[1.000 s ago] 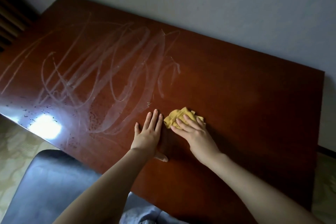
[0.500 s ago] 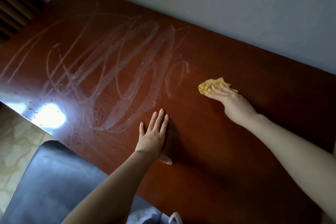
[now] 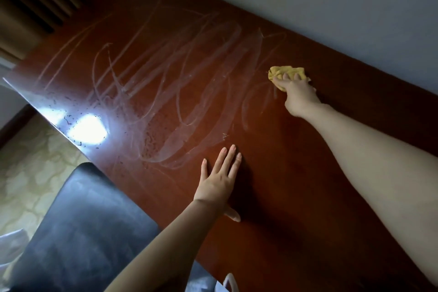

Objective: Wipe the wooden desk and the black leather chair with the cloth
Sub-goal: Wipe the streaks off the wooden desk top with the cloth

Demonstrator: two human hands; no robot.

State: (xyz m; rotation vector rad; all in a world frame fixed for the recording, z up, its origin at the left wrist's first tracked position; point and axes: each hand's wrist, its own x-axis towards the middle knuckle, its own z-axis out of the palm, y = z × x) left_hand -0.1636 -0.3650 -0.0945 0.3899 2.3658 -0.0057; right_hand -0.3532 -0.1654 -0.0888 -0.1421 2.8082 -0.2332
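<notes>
Right hand [image 3: 299,92] has carried the gripped cloth [image 3: 285,73] farther up the desk [image 3: 308,173]; left hand [image 3: 219,185] lies open, flat. Overreaching risks missed streaks.

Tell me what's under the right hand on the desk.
A crumpled yellow cloth lies under the right hand, pressed against the wooden desk. Its far and left edges stick out past the fingers; the part beneath the palm is covered, as is the wood below.
</notes>
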